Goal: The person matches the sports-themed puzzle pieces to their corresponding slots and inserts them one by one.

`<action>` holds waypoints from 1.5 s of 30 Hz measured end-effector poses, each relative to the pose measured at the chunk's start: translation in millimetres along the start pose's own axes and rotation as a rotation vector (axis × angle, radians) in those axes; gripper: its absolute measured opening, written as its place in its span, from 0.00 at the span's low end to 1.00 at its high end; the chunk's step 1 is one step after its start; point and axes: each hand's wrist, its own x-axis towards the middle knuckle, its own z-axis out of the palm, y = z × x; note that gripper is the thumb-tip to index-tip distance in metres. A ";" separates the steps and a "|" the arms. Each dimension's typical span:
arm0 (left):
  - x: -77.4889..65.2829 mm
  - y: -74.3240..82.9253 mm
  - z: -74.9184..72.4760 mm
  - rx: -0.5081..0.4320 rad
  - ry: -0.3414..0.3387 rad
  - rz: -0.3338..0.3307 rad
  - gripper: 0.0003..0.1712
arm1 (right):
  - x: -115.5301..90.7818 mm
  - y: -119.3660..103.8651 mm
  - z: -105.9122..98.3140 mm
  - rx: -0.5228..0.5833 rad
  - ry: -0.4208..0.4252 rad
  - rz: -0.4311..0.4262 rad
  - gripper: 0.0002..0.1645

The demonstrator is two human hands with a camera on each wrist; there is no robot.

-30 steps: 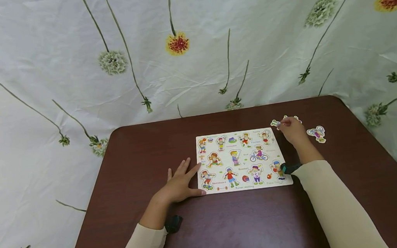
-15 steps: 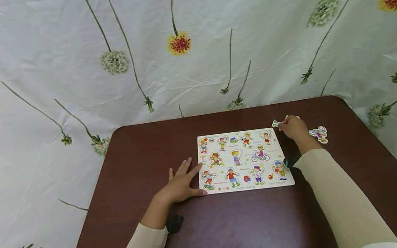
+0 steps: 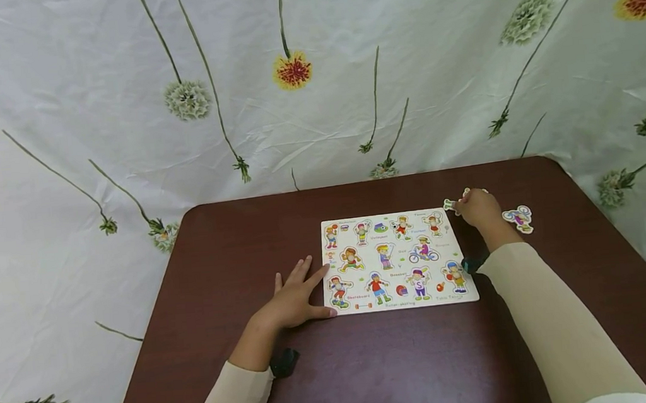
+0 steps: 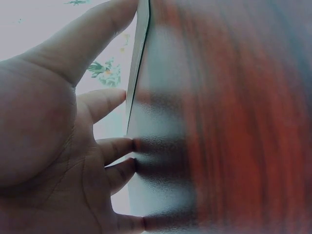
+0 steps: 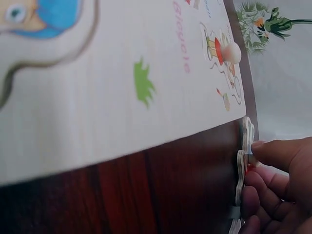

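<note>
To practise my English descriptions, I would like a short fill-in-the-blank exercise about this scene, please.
In the head view, the left hand touches the ____ edge of the white rectangular picture board.
There, the loose purple-and-white cutout piece lies to the ____ of the right hand.
In the right wrist view, the pink printed word reads ____.

Missing words: left; right; Bicycle.

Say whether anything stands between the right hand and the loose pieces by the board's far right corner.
Nothing visible stands between them: the right hand is right at the loose pieces, its thumb against one in the wrist view. The board lies off to one side, leaving that gap unblocked.
</note>
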 end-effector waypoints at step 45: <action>-1.9 1.3 -1.0 -0.025 0.001 0.002 0.55 | -79.9 -39.8 27.6 0.347 0.012 -0.229 0.16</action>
